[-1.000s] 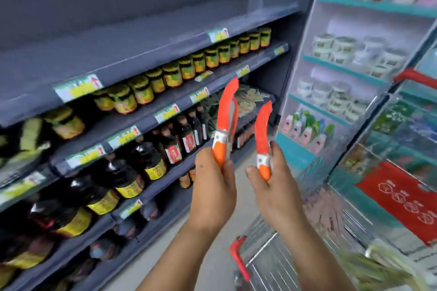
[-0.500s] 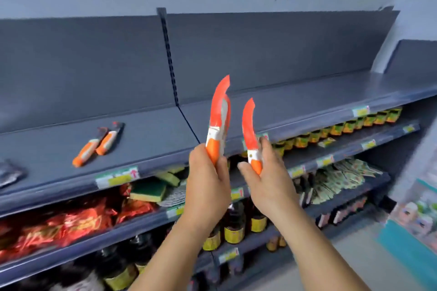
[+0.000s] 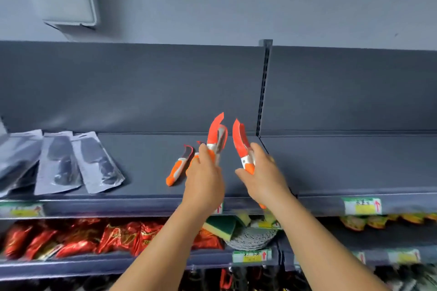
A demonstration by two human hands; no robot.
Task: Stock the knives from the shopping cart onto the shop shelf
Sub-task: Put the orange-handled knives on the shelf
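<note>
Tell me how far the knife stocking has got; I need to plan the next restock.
Done: one orange knife already lies flat on the top shelf, with a second partly hidden behind the left hand. In hand: the left hand holds one sheathed knife upright, the right hand another, both above that shelf. Left: laying these two down. The cart is out of view, so any remaining knives cannot be counted.

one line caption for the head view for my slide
Both hands, left and right, each hold an orange sheathed knife upright above the grey metal shelf.
</note>
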